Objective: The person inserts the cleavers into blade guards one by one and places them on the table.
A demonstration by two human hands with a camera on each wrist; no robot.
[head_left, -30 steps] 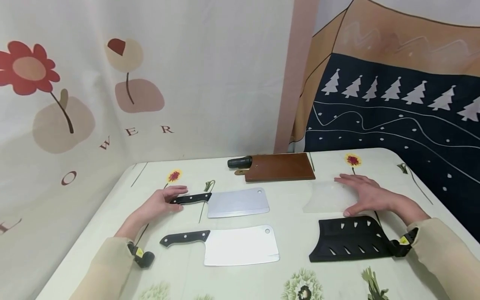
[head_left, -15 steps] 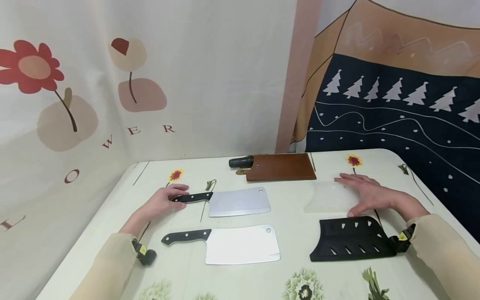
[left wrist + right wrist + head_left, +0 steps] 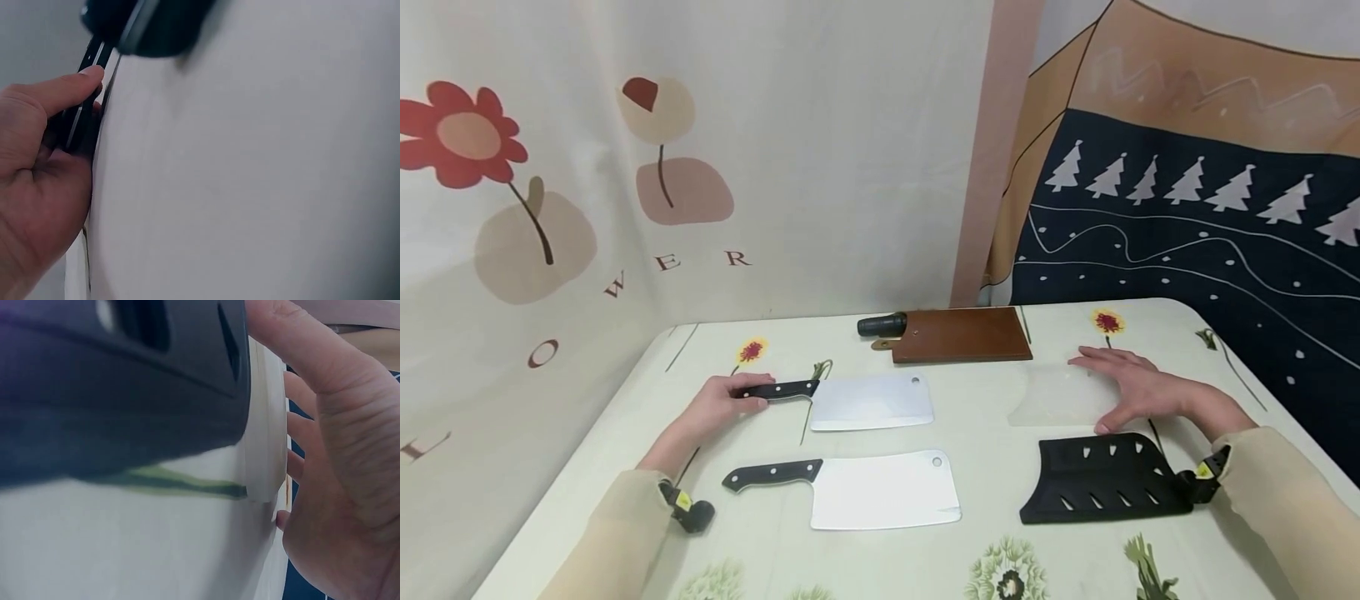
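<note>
A cleaver with a black riveted handle and silver blade lies toward the back left in the head view. My left hand grips the end of that handle, thumb on the near side; in the left wrist view the thumb presses on the handle. My right hand holds the right end of a translucent blade guard, thumb at its near edge and fingers at its far edge. In the right wrist view the guard stands beside the thumb and fingers.
Nearer me lies a second cleaver. A black slotted blade guard sits just in front of my right hand. At the back is a brown sheath with a dark handle showing. A flower-print cloth covers the table.
The far cleaver has shifted slightly left and up in the head view, with my left hand now around its handle. My right hand has hardly moved.
</note>
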